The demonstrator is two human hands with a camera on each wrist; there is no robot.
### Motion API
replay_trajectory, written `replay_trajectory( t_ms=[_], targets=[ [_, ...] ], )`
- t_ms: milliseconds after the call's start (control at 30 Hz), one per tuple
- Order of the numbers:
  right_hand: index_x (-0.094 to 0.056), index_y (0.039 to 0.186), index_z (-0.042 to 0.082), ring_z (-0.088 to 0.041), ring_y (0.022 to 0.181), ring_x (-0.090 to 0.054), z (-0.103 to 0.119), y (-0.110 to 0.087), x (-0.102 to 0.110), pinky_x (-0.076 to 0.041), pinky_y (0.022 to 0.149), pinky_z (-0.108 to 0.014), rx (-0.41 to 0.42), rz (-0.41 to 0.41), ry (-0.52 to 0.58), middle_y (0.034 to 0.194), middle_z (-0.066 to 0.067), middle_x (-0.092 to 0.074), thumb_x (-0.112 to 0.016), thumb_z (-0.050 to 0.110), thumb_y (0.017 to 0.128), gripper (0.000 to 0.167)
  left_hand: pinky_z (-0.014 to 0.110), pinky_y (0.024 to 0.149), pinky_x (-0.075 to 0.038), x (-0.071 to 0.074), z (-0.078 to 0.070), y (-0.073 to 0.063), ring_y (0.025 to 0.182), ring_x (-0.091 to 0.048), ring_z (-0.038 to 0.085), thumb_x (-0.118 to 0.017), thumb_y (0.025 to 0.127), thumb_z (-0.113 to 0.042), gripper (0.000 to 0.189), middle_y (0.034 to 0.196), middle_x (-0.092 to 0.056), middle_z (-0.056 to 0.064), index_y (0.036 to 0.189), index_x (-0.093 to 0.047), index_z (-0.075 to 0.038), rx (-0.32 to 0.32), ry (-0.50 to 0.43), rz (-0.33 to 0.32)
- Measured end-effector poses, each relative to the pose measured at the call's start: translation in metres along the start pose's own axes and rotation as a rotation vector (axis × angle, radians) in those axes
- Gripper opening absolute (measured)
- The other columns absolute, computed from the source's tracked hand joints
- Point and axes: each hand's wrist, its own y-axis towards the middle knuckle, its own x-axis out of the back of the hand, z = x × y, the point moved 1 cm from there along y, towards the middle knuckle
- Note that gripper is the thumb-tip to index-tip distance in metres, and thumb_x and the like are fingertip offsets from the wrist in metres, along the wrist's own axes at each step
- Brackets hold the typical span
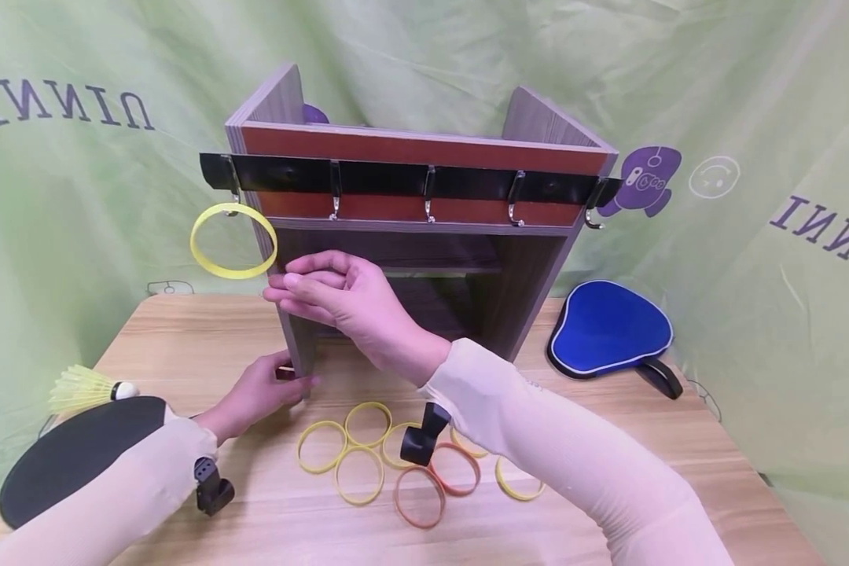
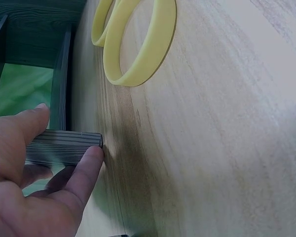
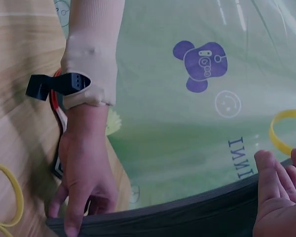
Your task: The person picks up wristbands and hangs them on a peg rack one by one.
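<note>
A yellow ring (image 1: 233,274) hangs at the leftmost metal hook (image 1: 233,177) on the black strip across a grey wooden shelf (image 1: 548,291). My right hand (image 1: 368,303) is in the air just right of and below this ring, fingers loosely bent and a little apart from it, holding nothing. Low on the shelf's left side, my left hand (image 1: 258,397) grips the foot of the side panel (image 2: 64,148), thumb on one face and fingers on the other. The right wrist view also shows the yellow ring (image 3: 278,136) beside the right fingertips.
Several yellow rings (image 1: 321,423) and two orange rings (image 1: 420,525) lie on the table before the shelf. A blue case (image 1: 611,326) lies at the right. At the left are a yellow shuttlecock (image 1: 85,389) and a black oval object (image 1: 78,460), partly behind the left sleeve.
</note>
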Motion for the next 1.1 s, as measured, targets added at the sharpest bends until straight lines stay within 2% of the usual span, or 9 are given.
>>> replay_trajectory(
  t_ms=[133, 267, 367, 467, 500, 633, 767, 933, 1100],
  targets=[
    [-0.057, 0.124, -0.007, -0.047, 0.127, -0.063, -0.004, -0.002, 0.010, -0.054, 0.105, -0.045, -0.036, 0.022, -0.028, 0.134, -0.037, -0.063, -0.060, -0.002, 0.103, 0.021, 0.023, 0.076, -0.058, -0.001, 0.003, 0.000, 0.101, -0.069, 0.025, -0.075, 0.097, -0.016, 0.041, 0.116, -0.074, 0.023, 0.129, -0.063, 0.007, -0.021, 0.005, -0.009],
    [-0.058, 0.122, -0.006, -0.044, 0.122, -0.069, -0.012, -0.006, 0.024, -0.057, 0.102, -0.041, -0.057, 0.029, -0.079, 0.132, -0.038, -0.064, -0.059, 0.000, 0.104, 0.019, 0.023, 0.077, -0.057, -0.002, 0.003, 0.000, 0.106, -0.072, 0.030, -0.074, 0.097, -0.015, 0.040, 0.117, -0.074, 0.025, 0.129, -0.063, 0.007, -0.030, 0.009, -0.011],
    [-0.059, 0.120, -0.006, -0.032, 0.105, -0.078, -0.018, -0.009, 0.036, -0.059, 0.099, -0.042, -0.064, 0.033, -0.141, 0.128, -0.037, -0.067, -0.060, 0.001, 0.104, 0.018, 0.022, 0.077, -0.058, -0.002, 0.002, -0.001, 0.107, -0.073, 0.032, -0.074, 0.097, -0.015, 0.042, 0.119, -0.072, 0.028, 0.130, -0.061, 0.007, -0.024, 0.010, -0.009],
    [-0.060, 0.119, -0.010, -0.015, 0.091, -0.079, -0.027, -0.013, 0.049, -0.059, 0.099, -0.047, -0.072, 0.038, -0.212, 0.123, -0.037, -0.070, -0.061, 0.001, 0.104, 0.019, 0.023, 0.076, -0.059, -0.002, 0.001, -0.001, 0.104, -0.072, 0.030, -0.074, 0.097, -0.015, 0.043, 0.121, -0.071, 0.028, 0.131, -0.061, 0.008, -0.021, 0.009, -0.011],
    [-0.060, 0.119, -0.011, -0.013, 0.089, -0.078, -0.030, -0.015, 0.054, -0.059, 0.098, -0.048, -0.075, 0.038, -0.245, 0.120, -0.036, -0.071, -0.061, 0.001, 0.103, 0.020, 0.023, 0.075, -0.059, -0.002, 0.001, -0.001, 0.103, -0.071, 0.028, -0.075, 0.096, -0.016, 0.043, 0.120, -0.072, 0.027, 0.130, -0.061, 0.007, -0.021, 0.015, -0.013],
    [-0.062, 0.120, -0.015, -0.019, 0.088, -0.079, -0.047, -0.019, 0.073, -0.062, 0.093, -0.046, -0.119, 0.017, -0.356, 0.114, -0.036, -0.072, -0.062, 0.000, 0.102, 0.023, 0.025, 0.073, -0.059, -0.002, 0.002, 0.000, 0.099, -0.069, 0.025, -0.075, 0.096, -0.017, 0.040, 0.113, -0.073, 0.023, 0.126, -0.064, 0.006, -0.006, 0.022, -0.017],
    [-0.065, 0.116, -0.012, -0.025, 0.091, -0.079, -0.068, -0.020, 0.093, -0.064, 0.089, -0.040, -0.190, 0.023, -0.458, 0.113, -0.037, -0.072, -0.063, 0.001, 0.102, 0.020, 0.026, 0.074, -0.059, 0.000, 0.004, 0.001, 0.102, -0.070, 0.029, -0.075, 0.096, -0.018, 0.040, 0.113, -0.073, 0.022, 0.126, -0.063, 0.006, 0.002, 0.028, -0.012],
    [-0.068, 0.110, -0.011, -0.016, 0.079, -0.071, -0.090, -0.023, 0.114, -0.063, 0.080, -0.032, -0.259, 0.071, -0.613, 0.099, -0.029, -0.075, -0.061, 0.000, 0.098, 0.017, 0.023, 0.079, -0.057, 0.000, 0.005, 0.002, 0.110, -0.069, 0.033, -0.074, 0.096, -0.018, 0.044, 0.119, -0.072, 0.023, 0.132, -0.063, 0.006, -0.002, 0.044, -0.019],
    [-0.068, 0.104, -0.010, -0.012, 0.069, -0.059, -0.109, -0.023, 0.124, -0.055, 0.067, -0.026, -0.298, 0.108, -0.766, 0.080, -0.013, -0.068, -0.060, -0.004, 0.093, 0.015, 0.023, 0.078, -0.057, -0.002, 0.007, 0.002, 0.107, -0.069, 0.028, -0.074, 0.096, -0.018, 0.041, 0.117, -0.072, 0.022, 0.128, -0.064, 0.006, 0.002, 0.032, -0.027]
  ],
)
